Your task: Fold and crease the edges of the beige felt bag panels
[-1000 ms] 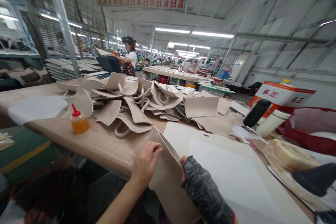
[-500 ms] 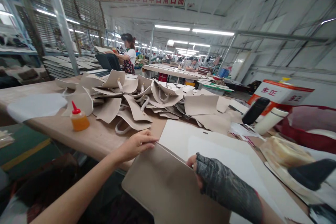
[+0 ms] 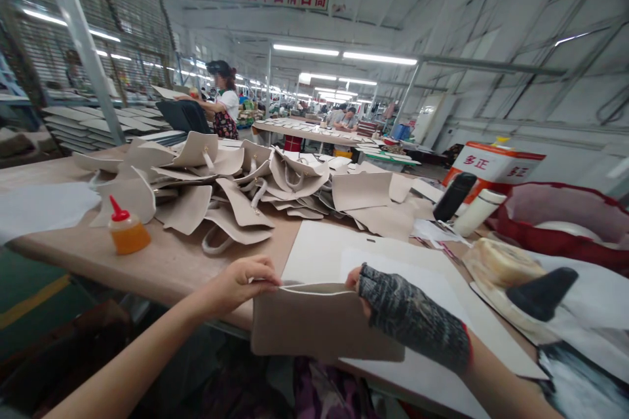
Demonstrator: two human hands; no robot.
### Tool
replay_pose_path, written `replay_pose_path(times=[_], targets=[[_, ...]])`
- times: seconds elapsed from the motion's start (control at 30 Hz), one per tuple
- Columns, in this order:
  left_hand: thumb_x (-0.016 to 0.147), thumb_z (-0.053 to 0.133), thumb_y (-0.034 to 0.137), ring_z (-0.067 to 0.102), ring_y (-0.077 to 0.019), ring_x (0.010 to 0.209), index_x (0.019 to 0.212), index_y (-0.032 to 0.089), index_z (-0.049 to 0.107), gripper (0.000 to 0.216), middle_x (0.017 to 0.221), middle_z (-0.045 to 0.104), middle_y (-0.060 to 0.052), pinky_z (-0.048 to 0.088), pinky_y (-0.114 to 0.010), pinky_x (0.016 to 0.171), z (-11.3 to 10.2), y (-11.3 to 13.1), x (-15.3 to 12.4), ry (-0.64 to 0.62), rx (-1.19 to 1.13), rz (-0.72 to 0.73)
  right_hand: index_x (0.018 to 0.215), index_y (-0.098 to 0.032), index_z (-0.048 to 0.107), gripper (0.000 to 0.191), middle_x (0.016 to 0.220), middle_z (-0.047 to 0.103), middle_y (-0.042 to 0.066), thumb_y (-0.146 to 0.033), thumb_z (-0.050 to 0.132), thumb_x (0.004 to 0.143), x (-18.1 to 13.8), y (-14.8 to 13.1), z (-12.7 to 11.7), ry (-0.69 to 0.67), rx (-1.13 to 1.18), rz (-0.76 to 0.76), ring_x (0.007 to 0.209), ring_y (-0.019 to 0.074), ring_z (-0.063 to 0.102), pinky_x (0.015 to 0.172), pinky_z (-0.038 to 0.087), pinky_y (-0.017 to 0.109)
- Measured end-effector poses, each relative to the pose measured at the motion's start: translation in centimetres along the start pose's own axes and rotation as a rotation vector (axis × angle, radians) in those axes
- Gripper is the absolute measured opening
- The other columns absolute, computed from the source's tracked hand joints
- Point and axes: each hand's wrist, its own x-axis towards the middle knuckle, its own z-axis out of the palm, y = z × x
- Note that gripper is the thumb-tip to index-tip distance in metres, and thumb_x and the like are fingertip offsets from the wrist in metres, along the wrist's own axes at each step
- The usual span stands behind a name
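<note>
A beige leather-like panel [image 3: 319, 324] hangs at the near table edge, its top edge bowed so that a narrow gap shows. My left hand [image 3: 250, 281] pinches its upper left corner between thumb and fingers. Gripping the upper right part is my right hand [image 3: 363, 285], in a dark grey fingerless glove; some of its fingers are hidden behind the panel. Under and behind the panel lies a large pale board [image 3: 314, 245] with a white sheet [image 3: 417, 275] on it. Beyond the board is a heap of beige bag panels [image 3: 236, 193], some with handles and small gold fittings.
A red-capped bottle of orange liquid [image 3: 128, 230] stands on the left. To the right are a black bottle [image 3: 455, 196], a cream flask [image 3: 479, 213], a red basket [image 3: 565, 209] and a wrapped yellowish block [image 3: 508, 265]. A co-worker [image 3: 223, 101] stands beyond the table.
The panel has been raised and levelled; its lower edge now shows and its top edge bows open. Both hands keep their hold. The view has shifted slightly right.
</note>
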Motion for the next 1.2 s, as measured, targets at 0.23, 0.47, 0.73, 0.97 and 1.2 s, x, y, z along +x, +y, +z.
replay_pose_path(times=[0.23, 0.47, 0.73, 0.97, 1.2], targets=[[0.084, 0.046, 0.025, 0.058, -0.0177, 0.078, 0.092, 0.026, 0.068, 0.024, 0.085, 0.066, -0.004, 0.041, -0.023, 0.07, 1.5, 1.2, -0.1, -0.124, 0.229, 0.044, 0.084, -0.02, 0.055, 0.02, 0.07, 0.059, 0.004, -0.012, 0.041, 0.071, 0.3, -1.3, -1.0, -0.12, -0.092, 0.018, 0.06, 0.0186, 0.052, 0.057, 0.042, 0.031], [0.082, 0.048, 0.027, 0.062, -0.0198, 0.073, 0.095, 0.031, 0.068, 0.024, 0.081, 0.072, -0.003, 0.04, -0.023, 0.065, 4.3, 2.1, 1.1, -0.093, 0.273, -0.004, 0.093, -0.017, 0.058, 0.028, 0.083, 0.061, 0.009, -0.012, 0.044, 0.069, 0.5, -0.8, -0.2, -0.135, -0.2, -0.069, 0.069, 0.0216, 0.053, 0.064, 0.044, 0.034], [0.083, 0.048, 0.02, 0.064, -0.02, 0.069, 0.096, 0.029, 0.068, 0.026, 0.079, 0.072, -0.003, 0.04, -0.022, 0.059, 5.7, 4.5, 2.7, -0.155, 0.397, 0.057, 0.088, -0.017, 0.059, 0.026, 0.079, 0.061, 0.007, -0.012, 0.046, 0.066, 0.7, -1.1, -0.4, -0.179, -0.191, -0.098, 0.065, 0.0201, 0.052, 0.061, 0.043, 0.031], [0.081, 0.049, 0.023, 0.062, -0.017, 0.066, 0.084, 0.028, 0.071, 0.022, 0.072, 0.071, 0.001, 0.04, -0.02, 0.058, 6.5, 4.4, 3.4, -0.133, 0.264, -0.025, 0.097, -0.013, 0.058, 0.029, 0.089, 0.061, 0.01, -0.015, 0.053, 0.069, 0.6, -1.3, -0.7, -0.188, -0.16, -0.14, 0.076, 0.0226, 0.056, 0.068, 0.047, 0.033], [0.079, 0.049, 0.033, 0.059, -0.0165, 0.065, 0.079, 0.025, 0.071, 0.024, 0.072, 0.07, 0.0, 0.04, -0.02, 0.059, 5.2, 3.7, 2.9, -0.07, 0.166, -0.093, 0.119, -0.017, 0.046, 0.048, 0.1, 0.06, 0.008, -0.026, 0.06, 0.074, -1.5, 1.7, -1.0, 0.163, 0.198, 0.05, 0.083, 0.0175, 0.059, 0.074, 0.049, 0.031]])
